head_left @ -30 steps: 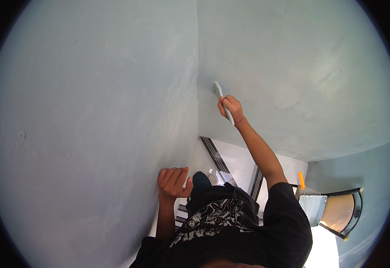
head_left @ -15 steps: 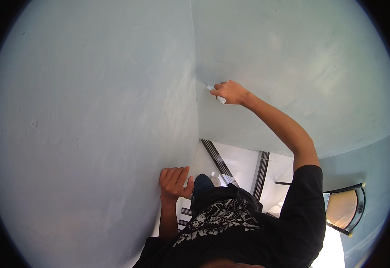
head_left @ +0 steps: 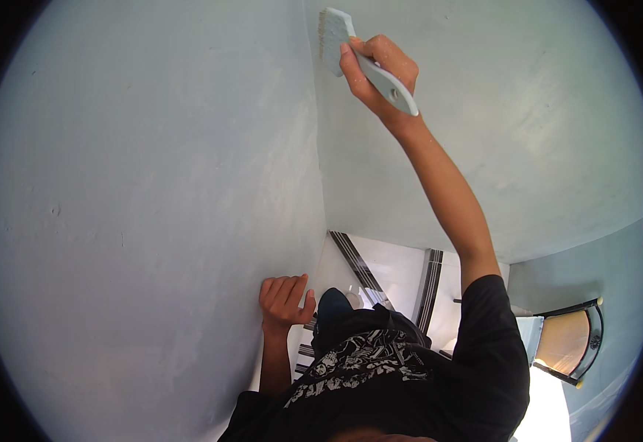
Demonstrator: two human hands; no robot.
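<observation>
As we look down from the head camera, the paintbrush (head_left: 374,72) is at the top of the view, in front of the right-hand wall (head_left: 542,132) and just right of the corner (head_left: 317,140). Its pale handle slants down to the right; its bristles point left, toward the corner. Whether they touch the paint surface, we cannot tell.

The right hand (head_left: 397,60) has its grip clenched around the handle, thumb on the near side, with the hole at the handle's end uncovered. We note the bare forearm stretched upward.

The left hand (head_left: 285,300) is low beside the left-hand wall (head_left: 152,184): fingers loosely bent, thumb apart, grip released. Contact with that wall we cannot confirm.

Farther out, we record a black printed shirt (head_left: 366,398), a white floor (head_left: 399,265) with dark striped bands (head_left: 432,287), and, at lower right, a tan panel (head_left: 561,342) in a black frame.
</observation>
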